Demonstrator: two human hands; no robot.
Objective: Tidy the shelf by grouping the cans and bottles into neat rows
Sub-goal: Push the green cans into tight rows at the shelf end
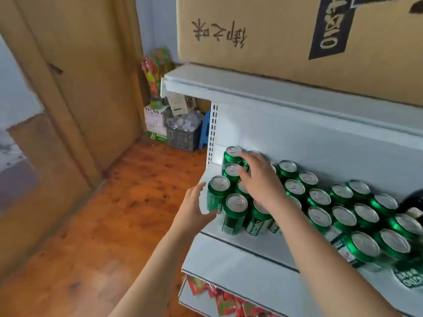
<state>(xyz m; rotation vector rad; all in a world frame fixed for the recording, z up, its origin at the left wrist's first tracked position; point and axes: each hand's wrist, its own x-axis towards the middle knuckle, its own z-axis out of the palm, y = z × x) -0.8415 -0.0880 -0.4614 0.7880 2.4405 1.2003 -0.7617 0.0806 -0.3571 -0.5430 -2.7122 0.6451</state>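
While hands (258, 179) hover, shelf (251, 255) holds cans (319, 197).

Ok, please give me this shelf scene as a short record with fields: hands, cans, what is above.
left hand: open, at the shelf's left end, beside the outermost green can
right hand: spread over the can tops in the left cluster
cans: green, silver tops, upright, loosely grouped
shelf: white metal
above: cardboard box
far right: dark bottle, partly visible
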